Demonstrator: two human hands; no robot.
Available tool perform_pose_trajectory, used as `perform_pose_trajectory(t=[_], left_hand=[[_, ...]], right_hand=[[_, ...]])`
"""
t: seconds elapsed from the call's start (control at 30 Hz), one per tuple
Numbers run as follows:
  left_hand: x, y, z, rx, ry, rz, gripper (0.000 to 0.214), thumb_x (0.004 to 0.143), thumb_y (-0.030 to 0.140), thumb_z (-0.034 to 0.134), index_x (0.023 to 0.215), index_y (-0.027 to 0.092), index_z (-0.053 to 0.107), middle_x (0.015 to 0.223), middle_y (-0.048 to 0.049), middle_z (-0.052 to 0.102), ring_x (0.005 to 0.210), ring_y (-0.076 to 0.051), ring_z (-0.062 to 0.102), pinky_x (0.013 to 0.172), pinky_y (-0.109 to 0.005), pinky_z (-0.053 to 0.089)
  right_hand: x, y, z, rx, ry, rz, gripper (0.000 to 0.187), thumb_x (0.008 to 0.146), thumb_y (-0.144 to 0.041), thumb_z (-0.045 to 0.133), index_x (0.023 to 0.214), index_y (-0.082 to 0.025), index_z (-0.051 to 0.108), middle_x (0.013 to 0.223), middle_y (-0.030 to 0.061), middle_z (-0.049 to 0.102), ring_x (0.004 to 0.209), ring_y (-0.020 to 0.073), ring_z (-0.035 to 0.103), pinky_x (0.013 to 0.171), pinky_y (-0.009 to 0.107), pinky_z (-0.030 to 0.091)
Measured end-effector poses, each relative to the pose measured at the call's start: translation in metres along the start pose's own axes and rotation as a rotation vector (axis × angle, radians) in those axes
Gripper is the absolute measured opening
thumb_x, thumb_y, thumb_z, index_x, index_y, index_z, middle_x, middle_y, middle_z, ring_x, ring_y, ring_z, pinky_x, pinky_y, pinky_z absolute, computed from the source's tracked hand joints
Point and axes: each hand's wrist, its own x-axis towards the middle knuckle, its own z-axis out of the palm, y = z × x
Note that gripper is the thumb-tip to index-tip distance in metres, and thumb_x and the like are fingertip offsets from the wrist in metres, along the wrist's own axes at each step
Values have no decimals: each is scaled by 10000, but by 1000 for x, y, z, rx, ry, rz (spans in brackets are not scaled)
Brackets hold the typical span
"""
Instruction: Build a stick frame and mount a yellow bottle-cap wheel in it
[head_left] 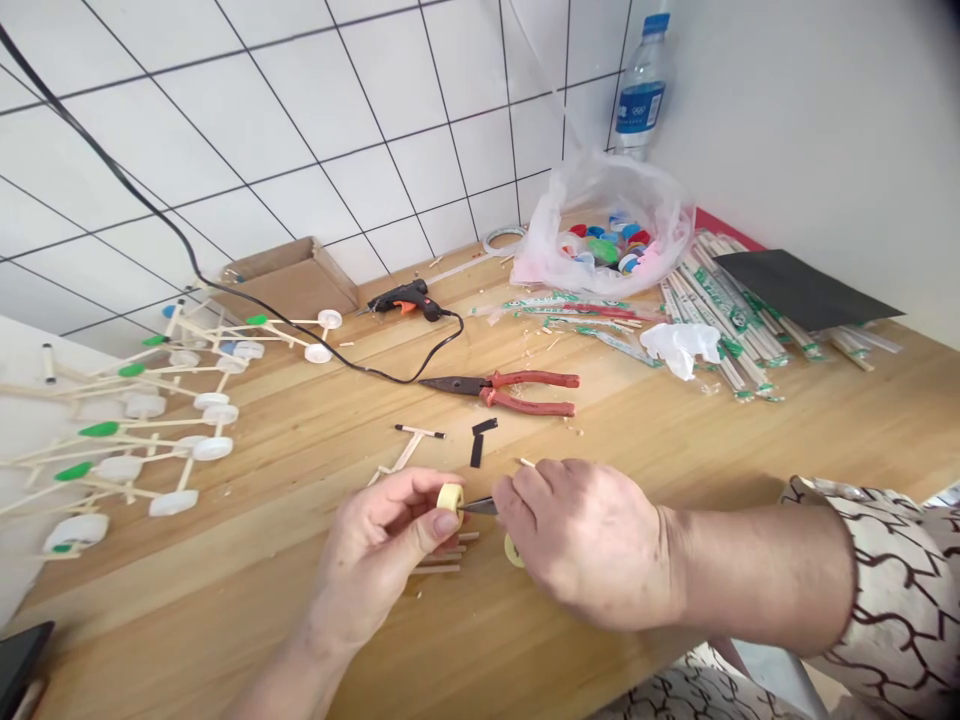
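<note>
My left hand (390, 540) pinches a pale yellow bottle cap (450, 497) between thumb and fingers. Its fingers are closed round the cap's rim. My right hand (581, 545) is closed on a pointed metal blade (478, 507), whose tip meets the cap's face; the handle is hidden in the fist. Another pale yellow cap (513, 551) lies on the table, partly covered by my right hand. Several short wooden sticks (439, 569) lie beneath my left hand. Just beyond it are a T-shaped stick piece (409, 447) with black ends and two black strips (478, 450).
Red-handled pliers (529, 393) and a corded black glue gun (409, 298) lie farther back. Stick-and-cap models (172, 420) crowd the left. A bag of coloured caps (607, 235), wrapped chopsticks (727, 315) and a water bottle (641, 95) occupy the back right.
</note>
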Motion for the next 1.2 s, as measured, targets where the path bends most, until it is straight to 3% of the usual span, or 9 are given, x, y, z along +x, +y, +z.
perform_pose_trajectory(t=[0.27, 0.37, 0.5, 0.63, 0.77, 0.87, 1.0, 1.07, 1.2], left_hand=[[-5, 3, 4, 67, 70, 61, 197, 674, 297, 760, 823, 173, 722, 671, 5, 653, 603, -117, 575, 543, -175, 486], [-6, 5, 7, 85, 117, 61, 183, 678, 283, 749, 814, 164, 719, 672, 0, 655, 607, -122, 581, 549, -182, 486], [-5, 4, 5, 133, 71, 61, 201, 673, 280, 753, 832, 162, 716, 690, -11, 672, 632, -140, 607, 571, -200, 507], [-7, 5, 9, 132, 111, 63, 174, 674, 255, 745, 824, 175, 708, 677, 5, 673, 610, -129, 607, 559, -189, 503], [-11, 9, 14, 140, 177, 91, 167, 662, 249, 745, 806, 177, 701, 655, 18, 656, 591, -120, 590, 549, -184, 494], [-10, 9, 11, 187, 141, 106, 156, 681, 254, 729, 808, 170, 699, 658, 11, 657, 591, -128, 598, 545, -190, 497], [-8, 6, 7, 243, 103, 122, 175, 688, 267, 723, 826, 162, 701, 675, -7, 670, 605, -148, 611, 551, -208, 503], [-9, 5, 8, 251, 123, 125, 179, 691, 273, 718, 829, 160, 703, 678, -11, 670, 607, -151, 606, 549, -210, 499], [-14, 7, 14, 231, 176, 126, 167, 690, 274, 716, 820, 169, 701, 668, 4, 658, 587, -136, 598, 540, -197, 492]], right_hand=[[13, 3, -18, 439, -292, 400, 192, 883, -225, 516, 745, -156, 630, 706, 48, 657, 599, 147, 553, 493, 267, 283], [10, 3, -14, 289, -263, 271, 139, 859, -186, 497, 826, -138, 623, 769, 76, 653, 612, 173, 555, 476, 280, 289], [3, 2, -3, 31, -75, -23, 148, 769, -116, 494, 868, -98, 602, 766, 101, 618, 633, 195, 529, 470, 301, 308], [5, 2, -8, 243, -172, 217, 110, 831, -157, 518, 809, -138, 623, 711, 46, 611, 557, 136, 473, 465, 265, 282], [14, 4, -19, 591, -295, 451, 255, 864, -214, 533, 627, -167, 614, 525, -35, 477, 484, 82, 370, 466, 212, 279], [15, 5, -17, 507, -289, 412, 227, 872, -216, 510, 690, -162, 633, 576, -13, 529, 507, 101, 397, 462, 227, 278], [6, 2, -6, 141, -176, 82, 148, 790, -130, 508, 877, -96, 623, 789, 102, 626, 618, 178, 506, 476, 278, 303], [3, 1, -4, 92, -97, 7, 151, 772, -113, 503, 868, -89, 617, 778, 108, 620, 625, 183, 508, 482, 285, 307], [8, 3, -10, 426, -209, 336, 141, 831, -160, 523, 727, -145, 616, 619, -4, 532, 524, 106, 410, 471, 238, 286]])
